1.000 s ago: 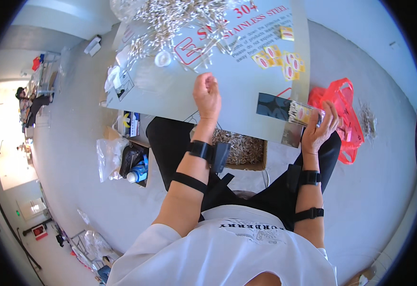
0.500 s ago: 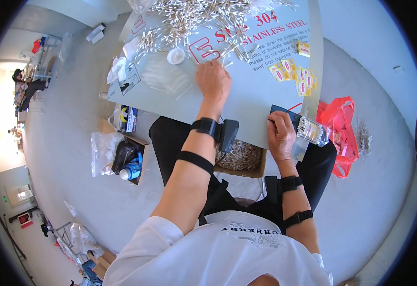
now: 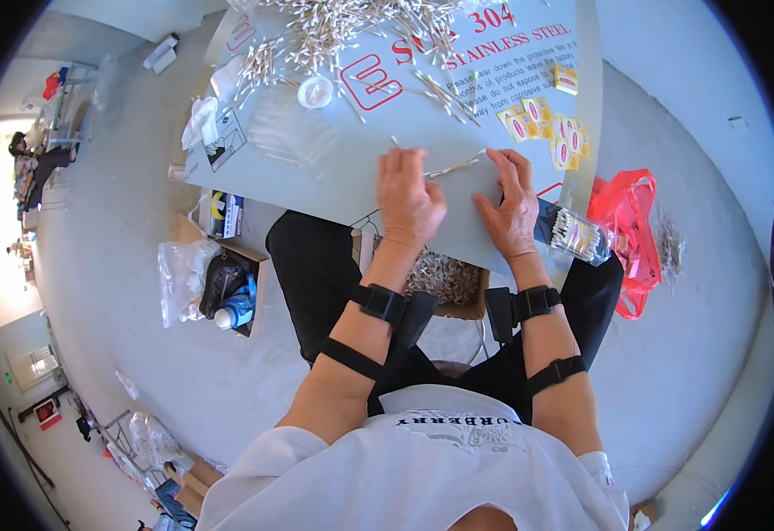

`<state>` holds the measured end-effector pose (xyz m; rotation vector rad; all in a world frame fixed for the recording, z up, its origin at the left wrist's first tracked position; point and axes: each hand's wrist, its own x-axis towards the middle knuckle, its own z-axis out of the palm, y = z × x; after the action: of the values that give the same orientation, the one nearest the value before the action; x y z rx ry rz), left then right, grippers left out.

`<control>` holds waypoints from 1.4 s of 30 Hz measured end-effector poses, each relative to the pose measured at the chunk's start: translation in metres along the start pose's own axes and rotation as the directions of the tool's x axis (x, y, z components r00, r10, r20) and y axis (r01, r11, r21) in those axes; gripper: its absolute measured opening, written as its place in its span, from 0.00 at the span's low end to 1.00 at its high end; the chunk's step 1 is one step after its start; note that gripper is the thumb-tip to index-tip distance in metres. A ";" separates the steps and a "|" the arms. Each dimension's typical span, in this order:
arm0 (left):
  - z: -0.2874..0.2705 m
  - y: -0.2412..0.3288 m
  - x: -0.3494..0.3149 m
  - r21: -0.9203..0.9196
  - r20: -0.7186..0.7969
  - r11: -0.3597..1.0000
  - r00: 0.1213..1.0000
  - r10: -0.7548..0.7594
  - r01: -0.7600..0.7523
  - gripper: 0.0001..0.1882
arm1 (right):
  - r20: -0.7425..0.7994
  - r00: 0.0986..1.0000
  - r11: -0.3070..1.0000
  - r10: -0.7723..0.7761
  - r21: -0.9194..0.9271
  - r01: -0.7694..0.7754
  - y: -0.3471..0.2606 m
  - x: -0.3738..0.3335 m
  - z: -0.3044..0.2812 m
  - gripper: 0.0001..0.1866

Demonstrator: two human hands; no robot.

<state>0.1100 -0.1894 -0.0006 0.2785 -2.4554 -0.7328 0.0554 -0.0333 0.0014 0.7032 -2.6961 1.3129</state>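
Observation:
Over the near part of the sheet-covered table (image 3: pixel 316 199), a few white cotton swabs (image 3: pixel 454 166) lie between my two hands. My left hand (image 3: pixel 409 199) is at their left end, its fingers bent down and smeared by motion; whether it grips any is unclear. One swab tip (image 3: pixel 395 140) pokes out beyond its fingertips. At the right end is my right hand (image 3: pixel 511 208), thumb apart from the stretched fingers, fingertips by a swab end. Right of that hand lies a clear pack of swabs (image 3: pixel 579 237) on a dark card.
A big heap of loose swabs (image 3: pixel 325 31) covers the far side. Nearby are a round white lid (image 3: pixel 315 92), clear plastic sleeves (image 3: pixel 290 142) and yellow-white cards (image 3: pixel 567 142). Below the table edge sits a carton of swabs (image 3: pixel 449 279); a red bag (image 3: pixel 626 239) stands right.
My left hand has come back from the heap toward me. My right hand has moved up and left, away from the clear pack, and its fingers have spread. Swabs now lie between both hands.

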 end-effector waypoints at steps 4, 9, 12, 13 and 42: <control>-0.005 -0.027 0.008 0.137 -0.098 0.979 0.985 -0.140 0.153 0.13 | 0.062 0.997 0.994 -0.054 -0.094 0.060 0.000 0.012 0.006 0.28; -0.002 -0.028 0.019 0.205 -0.027 0.957 0.978 -0.205 0.206 0.07 | 0.045 0.994 0.991 -0.102 -0.078 0.106 0.010 0.020 0.019 0.15; 0.006 -0.026 0.024 0.172 0.042 0.973 0.986 -0.160 0.151 0.06 | -0.003 0.992 0.990 -0.123 -0.070 0.122 0.008 0.018 0.021 0.08; 0.008 -0.024 0.024 0.174 0.041 0.973 0.986 -0.161 0.151 0.06 | -0.020 0.993 0.991 -0.118 -0.061 0.116 0.006 0.017 0.021 0.06; 0.027 -0.057 0.120 0.123 0.087 0.985 0.990 0.107 -0.117 0.22 | -0.061 0.996 0.997 -0.064 -0.044 0.061 0.007 -0.014 0.002 0.20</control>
<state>-0.0015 -0.2656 0.0032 0.1601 -2.5753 -0.5498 0.0654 -0.0252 -0.0087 0.7233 -2.6221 1.2388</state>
